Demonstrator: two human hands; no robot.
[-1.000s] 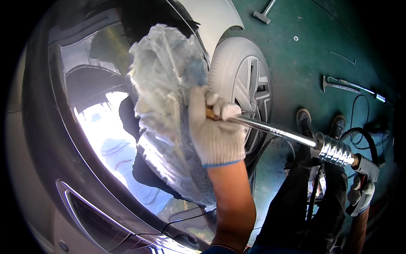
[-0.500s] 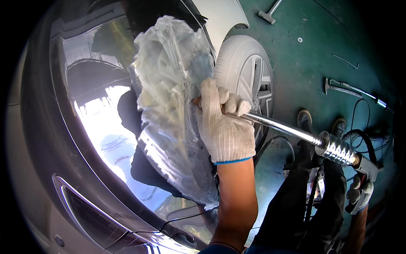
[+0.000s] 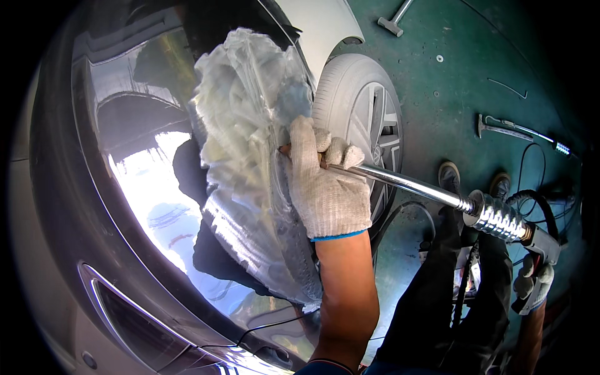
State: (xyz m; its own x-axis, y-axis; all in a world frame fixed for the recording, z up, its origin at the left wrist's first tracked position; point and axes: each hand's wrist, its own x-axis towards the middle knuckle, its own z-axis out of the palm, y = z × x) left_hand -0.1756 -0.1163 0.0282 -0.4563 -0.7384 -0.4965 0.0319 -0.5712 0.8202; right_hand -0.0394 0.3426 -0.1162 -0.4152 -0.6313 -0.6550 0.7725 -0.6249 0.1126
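Observation:
My left hand (image 3: 331, 190), in a white knit glove with a blue cuff edge, is wrapped around the front of a dent puller's chrome shaft (image 3: 415, 185). The puller's copper-coloured tip (image 3: 285, 149) shows beside the thumb, against or very near the panel; contact is hard to make out. My right hand (image 3: 532, 282), also gloved, grips the tool's pistol-shaped handle at the lower right. A ribbed metal sliding weight (image 3: 497, 217) sits at the handle end of the shaft. Before my left hand lies a sanded bare-metal patch (image 3: 244, 144), dented and creased, on a dark car body panel (image 3: 56, 144).
A wheel (image 3: 365, 100) with a greyish tyre stands just beyond the panel. On the green floor lie a hammer (image 3: 390, 26), a bent rod (image 3: 509, 87) and another slide-hammer tool (image 3: 531, 132). Black cables (image 3: 542, 162) trail near my feet. A thin wire (image 3: 275, 324) crosses the panel.
The scene has shifted slightly left in the picture. Both hands keep their holds on the dent puller, whose tip stays at about the same place on the panel.

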